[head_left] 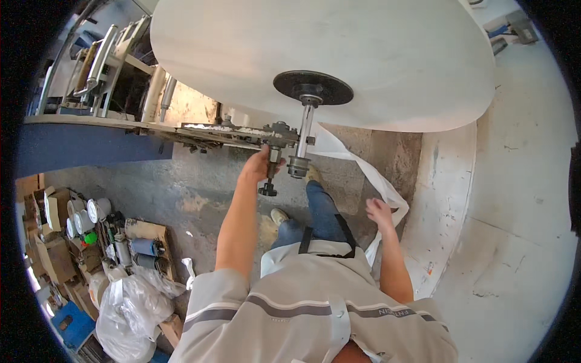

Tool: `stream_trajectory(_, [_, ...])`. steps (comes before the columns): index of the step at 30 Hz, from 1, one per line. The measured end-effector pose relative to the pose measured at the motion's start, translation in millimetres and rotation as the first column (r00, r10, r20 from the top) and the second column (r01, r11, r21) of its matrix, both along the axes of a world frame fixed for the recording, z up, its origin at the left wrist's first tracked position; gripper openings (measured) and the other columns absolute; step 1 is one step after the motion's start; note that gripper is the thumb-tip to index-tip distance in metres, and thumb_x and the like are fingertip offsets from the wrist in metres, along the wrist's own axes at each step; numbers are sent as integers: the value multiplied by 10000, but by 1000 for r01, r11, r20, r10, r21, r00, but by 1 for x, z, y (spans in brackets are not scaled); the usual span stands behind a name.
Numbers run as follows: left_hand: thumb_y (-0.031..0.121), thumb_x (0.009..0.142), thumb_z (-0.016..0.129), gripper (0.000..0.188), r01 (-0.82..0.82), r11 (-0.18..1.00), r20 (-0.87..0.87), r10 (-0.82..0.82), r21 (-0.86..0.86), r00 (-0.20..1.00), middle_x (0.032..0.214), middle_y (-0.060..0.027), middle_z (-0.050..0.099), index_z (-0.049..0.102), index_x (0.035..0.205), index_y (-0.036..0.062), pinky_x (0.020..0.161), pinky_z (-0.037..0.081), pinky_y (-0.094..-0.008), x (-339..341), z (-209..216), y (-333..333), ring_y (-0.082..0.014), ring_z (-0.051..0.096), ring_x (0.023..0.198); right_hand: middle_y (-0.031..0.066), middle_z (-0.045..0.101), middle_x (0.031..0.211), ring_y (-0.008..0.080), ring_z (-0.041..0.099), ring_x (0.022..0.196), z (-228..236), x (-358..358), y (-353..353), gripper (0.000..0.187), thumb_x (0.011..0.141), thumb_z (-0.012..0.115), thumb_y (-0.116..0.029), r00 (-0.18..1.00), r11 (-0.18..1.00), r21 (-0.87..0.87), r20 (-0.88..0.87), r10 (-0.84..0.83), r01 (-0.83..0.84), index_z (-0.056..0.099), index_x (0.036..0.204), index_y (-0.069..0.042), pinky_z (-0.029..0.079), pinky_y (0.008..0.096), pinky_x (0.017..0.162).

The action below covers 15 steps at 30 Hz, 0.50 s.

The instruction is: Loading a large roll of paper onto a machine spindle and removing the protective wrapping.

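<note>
My left hand (pixel 258 166) is wrapped round an upright metal shaft (pixel 275 158) on the machine arm, with fingertips showing on its far side. A black star-shaped knob (pixel 267 190) sits at the shaft's lower end. Just to the right, a shiny spindle (pixel 305 130) with a dark metal collar (pixel 298 167) sticks out from a black round flange (pixel 313 87). The flange lies against the face of a huge white roll (pixel 327 36). My right hand (pixel 379 213) hangs with loosely curled, parted fingers beside a drooping white strip (pixel 378 178), part of which passes behind it.
Machine frame with rollers (pixel 100 66) stands at the upper left, above a blue panel (pixel 103 148). Plastic bags (pixel 130 314), cardboard boxes (pixel 55 257) and white tubs (pixel 97 210) crowd the lower left. A pale wall (pixel 514 199) runs along the right.
</note>
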<state>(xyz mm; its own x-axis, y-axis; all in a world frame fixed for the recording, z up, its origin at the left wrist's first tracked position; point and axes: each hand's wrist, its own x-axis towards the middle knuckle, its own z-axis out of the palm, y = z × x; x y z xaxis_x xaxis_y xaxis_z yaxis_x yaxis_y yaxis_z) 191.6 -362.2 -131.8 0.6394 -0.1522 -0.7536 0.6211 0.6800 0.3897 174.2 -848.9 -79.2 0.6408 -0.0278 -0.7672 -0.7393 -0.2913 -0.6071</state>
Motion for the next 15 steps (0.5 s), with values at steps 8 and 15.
stream_trajectory(8, [-63,865,594,492,-164,338,309,-436,927,845,1317,-165,626,568,1344,45,915,498,-359,-38,92,-71,-327,630,1151,-15,590,776,83,532,686,-34,44,40,248,931,668,-259,903,933,-182,250,349,-310,638,981,-18,431,267,597])
stream_trajectory(15, [97,937,593,426,36,353,82,-314,935,946,1251,-247,639,547,1339,-34,977,465,-337,-4,137,-29,-327,618,1186,41,661,820,139,592,772,45,136,133,356,884,708,-340,847,968,-67,472,243,-240,688,1058,-29,471,310,714])
